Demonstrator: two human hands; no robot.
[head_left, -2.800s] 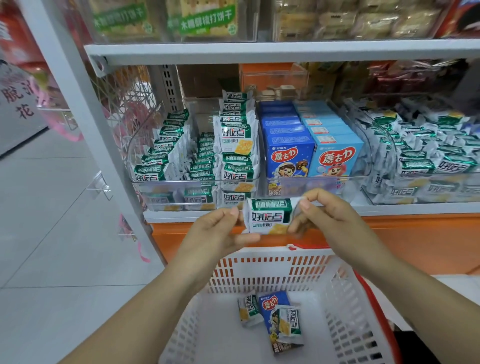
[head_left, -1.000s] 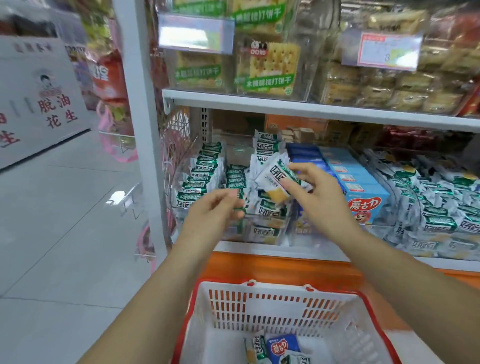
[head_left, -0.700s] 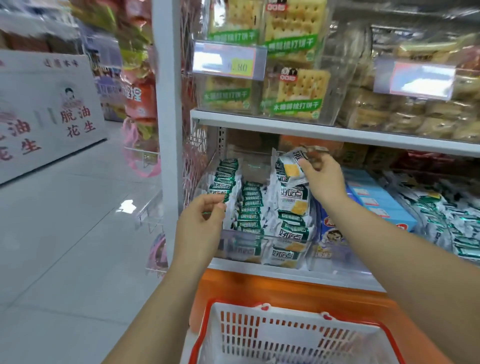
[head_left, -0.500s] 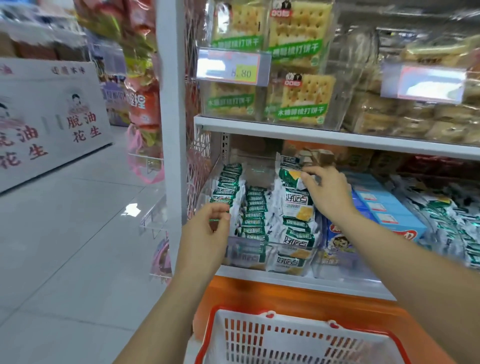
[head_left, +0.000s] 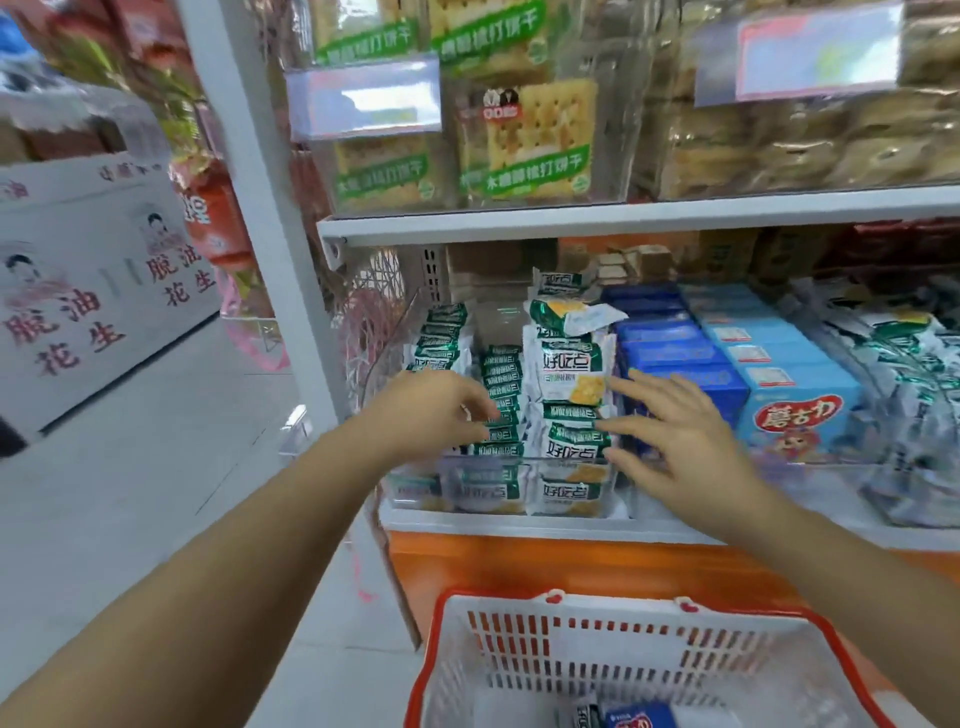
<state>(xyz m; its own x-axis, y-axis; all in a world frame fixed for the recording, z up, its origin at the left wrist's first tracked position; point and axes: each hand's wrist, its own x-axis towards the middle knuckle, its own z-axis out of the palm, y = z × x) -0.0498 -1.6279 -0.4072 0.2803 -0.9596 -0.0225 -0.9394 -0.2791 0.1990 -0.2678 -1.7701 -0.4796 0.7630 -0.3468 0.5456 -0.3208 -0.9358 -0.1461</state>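
Half a second before, my right hand (head_left: 680, 441) was pressed onto the cracker packet (head_left: 569, 313) at the top of the stack; now it had let go and drawn back toward the front edge of the shelf (head_left: 519, 522), fingers spread and straight, with nothing in it. The packet lay tilted on top of the right-hand row of the clear bin (head_left: 498, 462), at the left end of the shelf, just beside the dark blue boxes (head_left: 675, 384). A few seconds before that, both hands had held the same packet above the basket (head_left: 519, 613), so I judged it had gone back to stock rather than into the basket. It sat loosely, one end lifted, and I thought it could slide off if the stack were nudged. My left hand (head_left: 426, 410) had moved from the bin's left row to the middle row, fingers curled with the tips against the green packets there; I could not tell whether it had pinched one. The basket stood below the shelf's front edge.
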